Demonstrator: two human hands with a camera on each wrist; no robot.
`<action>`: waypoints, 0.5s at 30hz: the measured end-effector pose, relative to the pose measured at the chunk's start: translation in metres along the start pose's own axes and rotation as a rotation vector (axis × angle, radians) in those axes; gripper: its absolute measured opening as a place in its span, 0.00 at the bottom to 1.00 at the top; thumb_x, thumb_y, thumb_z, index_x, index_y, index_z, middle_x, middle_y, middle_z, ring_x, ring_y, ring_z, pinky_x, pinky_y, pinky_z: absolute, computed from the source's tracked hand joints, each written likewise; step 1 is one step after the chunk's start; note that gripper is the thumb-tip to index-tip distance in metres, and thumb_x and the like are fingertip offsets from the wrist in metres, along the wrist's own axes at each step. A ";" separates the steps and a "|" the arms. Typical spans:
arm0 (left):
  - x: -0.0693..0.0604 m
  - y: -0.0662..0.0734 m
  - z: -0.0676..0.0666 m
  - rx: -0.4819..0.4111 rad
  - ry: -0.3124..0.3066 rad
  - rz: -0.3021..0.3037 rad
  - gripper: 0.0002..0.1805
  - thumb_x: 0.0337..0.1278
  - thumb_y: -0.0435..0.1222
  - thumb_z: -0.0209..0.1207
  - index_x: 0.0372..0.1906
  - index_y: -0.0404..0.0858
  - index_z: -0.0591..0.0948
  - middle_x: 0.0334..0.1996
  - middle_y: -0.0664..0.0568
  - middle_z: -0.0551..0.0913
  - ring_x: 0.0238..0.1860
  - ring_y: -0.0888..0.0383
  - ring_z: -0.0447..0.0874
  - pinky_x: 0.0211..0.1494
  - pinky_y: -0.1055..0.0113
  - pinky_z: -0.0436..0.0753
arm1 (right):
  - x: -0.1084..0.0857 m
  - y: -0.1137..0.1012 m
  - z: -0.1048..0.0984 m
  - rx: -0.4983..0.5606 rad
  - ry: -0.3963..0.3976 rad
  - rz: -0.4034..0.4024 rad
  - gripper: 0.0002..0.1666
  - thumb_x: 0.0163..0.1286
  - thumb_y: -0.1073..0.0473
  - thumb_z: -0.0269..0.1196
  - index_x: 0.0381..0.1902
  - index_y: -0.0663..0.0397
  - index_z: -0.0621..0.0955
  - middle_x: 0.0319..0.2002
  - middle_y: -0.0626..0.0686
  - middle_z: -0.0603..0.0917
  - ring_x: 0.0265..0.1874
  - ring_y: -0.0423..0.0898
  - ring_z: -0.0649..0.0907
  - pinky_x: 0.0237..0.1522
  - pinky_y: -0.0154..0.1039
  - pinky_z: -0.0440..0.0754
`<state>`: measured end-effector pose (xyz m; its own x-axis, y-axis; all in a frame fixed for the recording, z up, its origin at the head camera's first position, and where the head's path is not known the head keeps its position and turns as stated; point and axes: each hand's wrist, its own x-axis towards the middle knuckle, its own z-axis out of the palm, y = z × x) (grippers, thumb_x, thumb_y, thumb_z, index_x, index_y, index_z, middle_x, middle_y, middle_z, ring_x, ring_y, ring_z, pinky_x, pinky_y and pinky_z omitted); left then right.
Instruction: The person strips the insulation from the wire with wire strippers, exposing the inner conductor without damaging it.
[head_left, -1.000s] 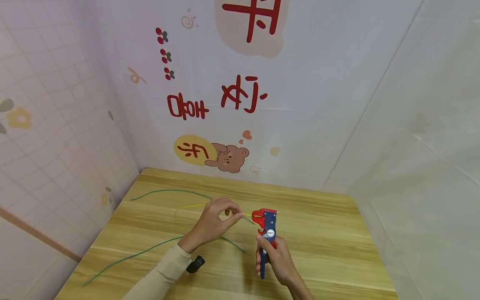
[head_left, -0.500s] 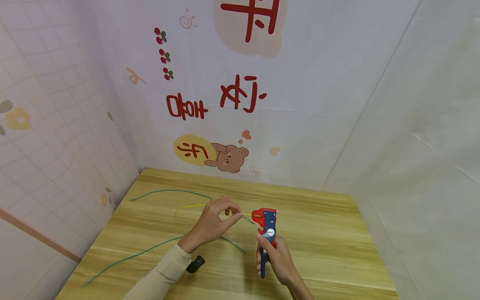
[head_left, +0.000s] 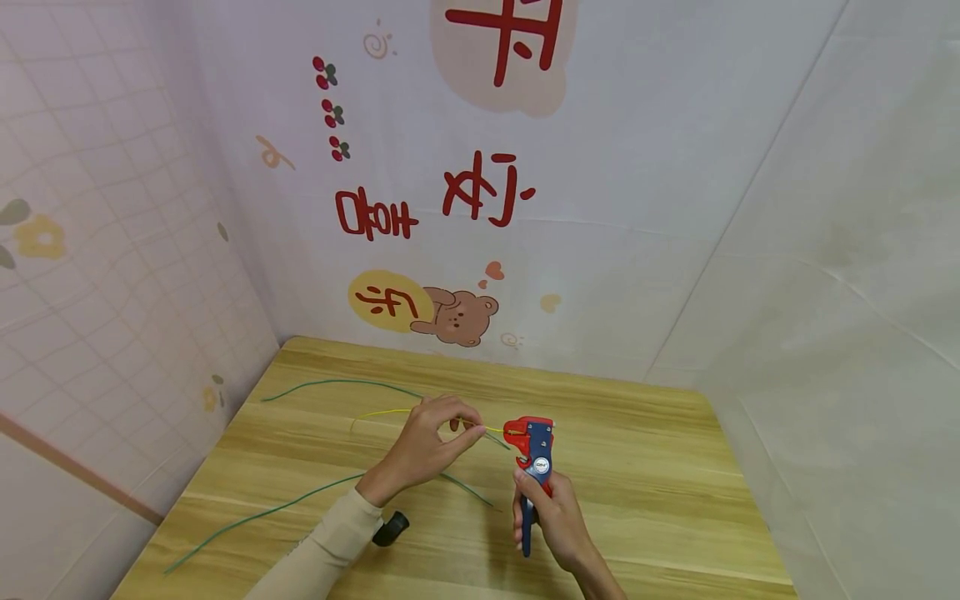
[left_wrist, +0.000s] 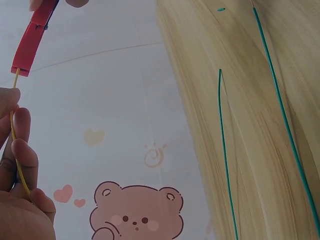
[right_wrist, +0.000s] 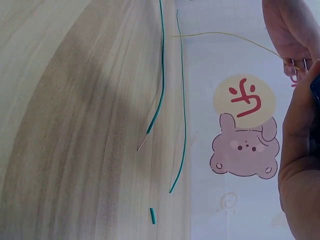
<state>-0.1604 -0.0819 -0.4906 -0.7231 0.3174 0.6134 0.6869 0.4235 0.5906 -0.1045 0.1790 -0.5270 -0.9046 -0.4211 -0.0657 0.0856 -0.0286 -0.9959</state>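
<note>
Wires (right_wrist: 164, 55), both green, partly behind left hand (head_left: 435, 437)

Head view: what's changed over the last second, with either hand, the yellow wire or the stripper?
Nothing visibly moved, and nothing was taken hold of or let go. As before, the left hand pinches the yellow wire, which runs to the red jaws of the stripper in the right hand. The two green wires lie on the table as they did.
</note>
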 end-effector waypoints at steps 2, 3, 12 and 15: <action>-0.001 -0.001 0.000 -0.002 -0.008 -0.007 0.02 0.74 0.40 0.75 0.43 0.49 0.92 0.37 0.63 0.91 0.37 0.59 0.81 0.47 0.67 0.69 | 0.000 0.000 0.000 -0.003 0.004 0.002 0.23 0.94 0.51 0.54 0.39 0.62 0.78 0.23 0.50 0.82 0.17 0.42 0.86 0.23 0.56 0.91; -0.001 -0.001 0.000 -0.002 -0.012 -0.010 0.02 0.74 0.40 0.75 0.43 0.49 0.92 0.37 0.63 0.91 0.37 0.59 0.82 0.47 0.67 0.69 | 0.000 0.001 0.000 -0.006 0.006 0.003 0.23 0.94 0.51 0.54 0.39 0.62 0.78 0.23 0.50 0.82 0.17 0.42 0.86 0.23 0.57 0.91; -0.002 -0.003 0.001 -0.013 -0.013 -0.016 0.03 0.75 0.42 0.75 0.43 0.49 0.92 0.36 0.64 0.90 0.36 0.56 0.82 0.48 0.67 0.69 | 0.000 0.002 0.000 -0.011 0.020 0.019 0.23 0.94 0.50 0.54 0.39 0.63 0.78 0.23 0.50 0.82 0.16 0.43 0.86 0.24 0.56 0.91; -0.002 -0.003 0.001 -0.011 -0.011 -0.013 0.02 0.75 0.42 0.75 0.43 0.50 0.92 0.36 0.64 0.90 0.36 0.56 0.82 0.47 0.67 0.69 | 0.000 0.002 -0.001 -0.008 0.018 0.025 0.23 0.94 0.49 0.54 0.40 0.62 0.78 0.24 0.50 0.82 0.17 0.43 0.86 0.24 0.53 0.92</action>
<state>-0.1607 -0.0829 -0.4943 -0.7324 0.3219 0.5999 0.6785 0.4181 0.6040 -0.1047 0.1796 -0.5291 -0.9097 -0.4050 -0.0916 0.1051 -0.0112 -0.9944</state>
